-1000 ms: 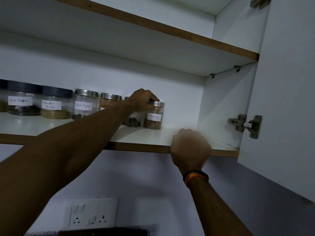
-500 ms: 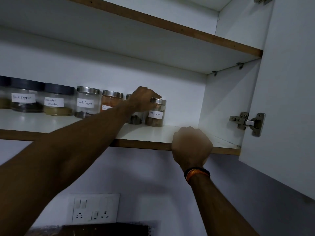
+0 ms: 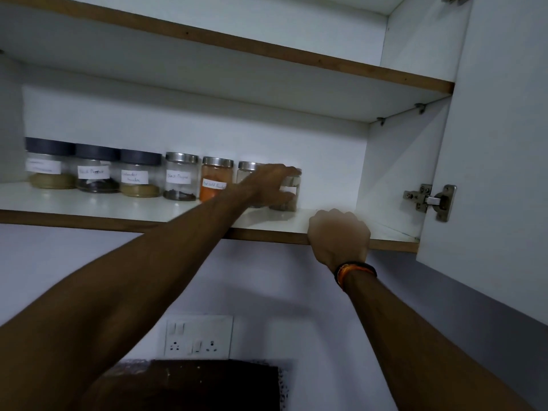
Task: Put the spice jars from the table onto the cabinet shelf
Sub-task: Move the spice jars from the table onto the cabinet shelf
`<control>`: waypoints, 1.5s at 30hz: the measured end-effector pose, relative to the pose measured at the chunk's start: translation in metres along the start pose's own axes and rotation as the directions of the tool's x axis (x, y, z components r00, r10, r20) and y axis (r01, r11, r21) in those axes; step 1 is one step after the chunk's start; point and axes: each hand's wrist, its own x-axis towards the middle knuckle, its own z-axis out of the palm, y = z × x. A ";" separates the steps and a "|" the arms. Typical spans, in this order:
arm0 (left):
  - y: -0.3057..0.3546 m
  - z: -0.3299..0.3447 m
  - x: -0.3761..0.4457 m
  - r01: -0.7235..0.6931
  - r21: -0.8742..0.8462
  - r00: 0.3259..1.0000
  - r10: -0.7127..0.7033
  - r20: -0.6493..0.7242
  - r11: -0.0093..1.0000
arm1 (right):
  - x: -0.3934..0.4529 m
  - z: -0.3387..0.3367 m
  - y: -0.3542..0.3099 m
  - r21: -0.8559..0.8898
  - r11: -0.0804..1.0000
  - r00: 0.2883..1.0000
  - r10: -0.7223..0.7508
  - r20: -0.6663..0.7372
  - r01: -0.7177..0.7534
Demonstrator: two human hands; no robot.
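Several labelled spice jars stand in a row on the white cabinet shelf (image 3: 89, 204): three with dark lids at the left (image 3: 96, 170), then steel-lidded ones, including a black pepper jar (image 3: 181, 179) and an orange powder jar (image 3: 215, 180). My left hand (image 3: 271, 183) reaches in and wraps the side of the rightmost jar (image 3: 290, 200), which stands on the shelf. The hand hides most of the jar next to it (image 3: 247, 170). My right hand (image 3: 338, 232) grips the shelf's wooden front edge, just right of that jar.
The shelf has bare space between the last jar and the right side wall. An open cabinet door (image 3: 504, 143) with a metal hinge (image 3: 430, 200) hangs at the right. An upper shelf (image 3: 267, 51) runs above. A wall socket panel (image 3: 198, 336) and a dark object (image 3: 192, 384) lie below.
My left hand has slid from the top of the rightmost jar's lid down around its side. The view has shifted right, showing more jars at the left. My right hand stays on the shelf edge.
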 end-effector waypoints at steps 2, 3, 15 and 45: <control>0.011 -0.003 -0.016 -0.002 -0.025 0.998 0.004 0.067 1.000 | 0.002 -0.002 0.002 -0.062 0.997 0.996 -0.031 0.084 0.036; 0.016 -0.005 -0.024 -0.008 -0.035 0.996 0.011 0.085 0.999 | 0.003 -0.003 0.004 -0.087 0.994 0.991 -0.054 0.120 0.064; 0.061 0.001 -0.134 -0.027 -0.077 0.998 0.031 0.050 0.997 | -0.055 -0.013 0.001 0.087 0.974 0.978 -0.206 -0.016 0.207; 0.054 0.185 -0.410 0.330 -0.288 0.798 -0.102 0.595 0.899 | -0.364 -0.016 -0.057 0.128 0.977 0.508 -0.024 0.861 -0.170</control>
